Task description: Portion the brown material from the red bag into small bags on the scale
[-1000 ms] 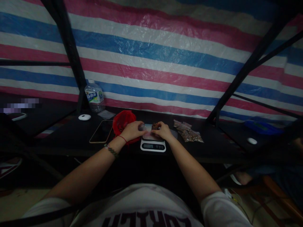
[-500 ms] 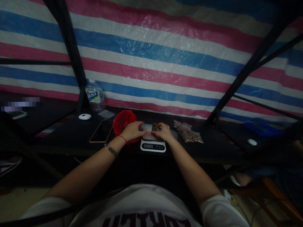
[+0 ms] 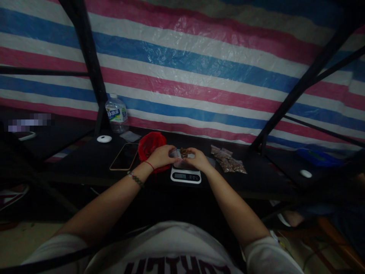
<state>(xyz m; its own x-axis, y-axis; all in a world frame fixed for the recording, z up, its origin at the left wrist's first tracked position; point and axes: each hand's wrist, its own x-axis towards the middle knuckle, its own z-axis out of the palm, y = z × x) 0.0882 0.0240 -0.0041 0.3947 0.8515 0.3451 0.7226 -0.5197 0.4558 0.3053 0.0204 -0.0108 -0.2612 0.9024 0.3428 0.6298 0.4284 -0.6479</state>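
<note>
Over a small white kitchen scale point(image 3: 186, 176) with a dark display, my two hands face each other. My left hand point(image 3: 163, 155) pinches a small clear plastic bag point(image 3: 175, 153). The fingers of my right hand point(image 3: 197, 158) are closed on brown dried pieces point(image 3: 183, 152) beside the bag; their exact kind is too small to tell. Left of the scale stands an open red plastic bag point(image 3: 152, 141), partly behind my left hand. Several small clear packets with brown contents point(image 3: 228, 160) lie in a pile to the right of my right hand.
A phone point(image 3: 124, 156) lies left of the red bag, with a white rounded object point(image 3: 104, 139) beyond it. Behind them stands a clear plastic bottle point(image 3: 116, 116). Dark frame posts point(image 3: 94, 64) rise at both sides. A blue tray point(image 3: 318, 157) is far right.
The brown pieces in my right hand have moved slightly left and up, closer to the clear bag in my left hand. The whole view has shifted a little.
</note>
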